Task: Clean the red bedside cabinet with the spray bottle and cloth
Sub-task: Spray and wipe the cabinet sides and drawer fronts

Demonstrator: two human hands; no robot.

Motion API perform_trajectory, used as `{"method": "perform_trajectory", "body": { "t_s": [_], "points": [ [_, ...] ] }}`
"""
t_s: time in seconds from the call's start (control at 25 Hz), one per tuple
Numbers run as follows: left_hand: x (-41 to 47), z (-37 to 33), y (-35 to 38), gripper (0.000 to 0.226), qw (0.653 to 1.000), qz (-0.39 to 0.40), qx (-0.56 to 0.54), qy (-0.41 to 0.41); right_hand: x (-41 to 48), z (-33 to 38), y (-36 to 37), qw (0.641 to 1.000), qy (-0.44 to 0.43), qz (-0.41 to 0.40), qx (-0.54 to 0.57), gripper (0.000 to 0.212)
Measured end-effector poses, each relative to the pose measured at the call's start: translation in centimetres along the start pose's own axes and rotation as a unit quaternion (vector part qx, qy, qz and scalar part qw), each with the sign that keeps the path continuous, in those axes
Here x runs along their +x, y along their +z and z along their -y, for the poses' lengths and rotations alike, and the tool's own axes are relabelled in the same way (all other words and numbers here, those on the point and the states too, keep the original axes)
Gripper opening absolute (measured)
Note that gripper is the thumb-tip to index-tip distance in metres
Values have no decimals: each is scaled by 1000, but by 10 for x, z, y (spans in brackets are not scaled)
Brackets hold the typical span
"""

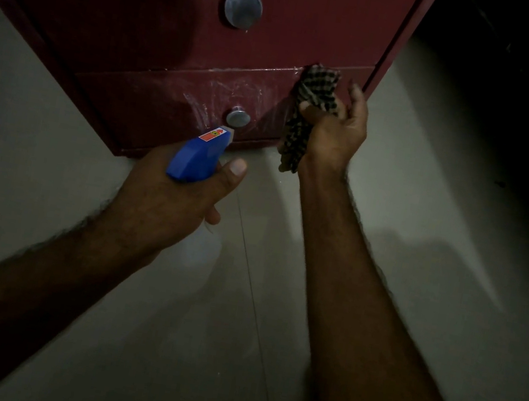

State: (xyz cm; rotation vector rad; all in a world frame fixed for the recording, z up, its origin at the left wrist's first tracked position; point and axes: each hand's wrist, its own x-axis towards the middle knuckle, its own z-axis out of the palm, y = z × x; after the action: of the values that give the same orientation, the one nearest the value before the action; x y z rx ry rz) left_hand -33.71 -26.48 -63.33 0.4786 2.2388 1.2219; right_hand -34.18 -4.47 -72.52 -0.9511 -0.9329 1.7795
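1. Clamped round the blue head of the spray bottle [198, 158], the left grip [173, 199] has its thumb laid along the side. The nozzle points toward 12 o'clock, just short of the lower knob [238, 118]. The pale body of the bottle below the hand is mostly hidden.
2. At 3 o'clock from that knob, the right grip [333, 128] is closed on the bunched checked cloth [315, 87]. It presses the top of the cloth against the seam between the two drawer fronts, near the right edge. A tail of cloth hangs toward 6 o'clock.
3. Seen from above, the red bedside cabinet [145, 25] fills the view from 10 to 1 o'clock.
4. Progress, as I judge it:
   - Wet streaks [225, 90] glint on the lower drawer [153, 103] around its knob, so that front looks sprayed.
   - Wiping seems to be under way at its upper right corner.
   - The smears at 10 to 12 o'clock of the knob are not yet rubbed off.
   - The front around the upper knob [243, 8] is dull, and I cannot tell whether it has been cleaned.
   - The top and sides are out of sight.
5. The painted fronts are glossy and smooth, with round metal knobs that a cloth must work around.
6. A pale tiled floor [425, 226] lies below, with a joint line running toward 6 o'clock and arm shadows across it.
7. The room is dim, and past the cabinet at 2 o'clock it is nearly black.
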Motion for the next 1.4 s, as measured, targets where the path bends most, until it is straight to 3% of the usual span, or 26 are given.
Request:
{"method": "perform_trajectory", "body": {
  "t_s": [0.2, 0.44, 0.68, 0.96, 1.2, 1.4],
  "points": [
    [0, -1, -1, 26, 1000, -11, -8, -3, 14, 8, -6, 999, -11, -35, 40, 83],
    [1, -1, -1, 29, 1000, -12, 1, -4, -8, -5, 10, 998, -42, 36, -37, 83],
    [-1, -4, -3, 22, 1000, -10, 2, -4, 17, -4, -12, 997, -29, -69, -12, 77],
    [0, -2, -4, 27, 1000, -10, -6, -7, 3, -25, -7, 998, -26, 8, -63, 85],
    [-1, -3, -5, 26, 1000, -9, -9, -5, 33, -21, -26, 996, -6, -85, -19, 85],
    [-1, -4, -6, 17, 1000, -20, -15, 3, 14, -37, -17, 997, -2, -33, -66, 83]
  ]
}}
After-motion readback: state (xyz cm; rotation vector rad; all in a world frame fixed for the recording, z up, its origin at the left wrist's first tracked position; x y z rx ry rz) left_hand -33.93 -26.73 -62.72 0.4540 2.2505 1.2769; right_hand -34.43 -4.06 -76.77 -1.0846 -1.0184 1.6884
